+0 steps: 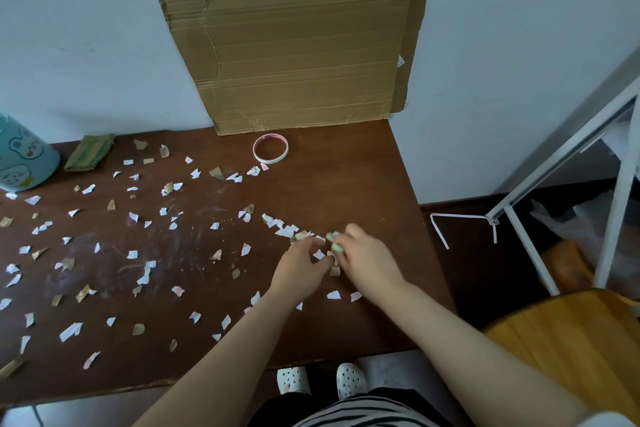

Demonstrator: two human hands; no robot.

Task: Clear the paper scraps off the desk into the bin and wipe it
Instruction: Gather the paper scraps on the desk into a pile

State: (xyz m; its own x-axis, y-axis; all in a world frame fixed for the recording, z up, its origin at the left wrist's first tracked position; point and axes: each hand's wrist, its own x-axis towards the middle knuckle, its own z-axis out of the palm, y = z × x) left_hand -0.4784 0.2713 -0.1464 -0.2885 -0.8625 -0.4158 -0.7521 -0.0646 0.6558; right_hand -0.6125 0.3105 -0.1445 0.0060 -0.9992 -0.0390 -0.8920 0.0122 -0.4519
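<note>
Gathering step, I reckon: left hand and right hand curled together, pinching paper scraps mid-right on the desk. Most scraps lie scattered leftward. Next needs a carry to the teal bin, far left.

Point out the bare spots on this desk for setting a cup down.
Bare: the back right corner, between the tape ring, the cardboard and the right edge of the desk. Crowded: paper scraps cover the left and middle.
</note>
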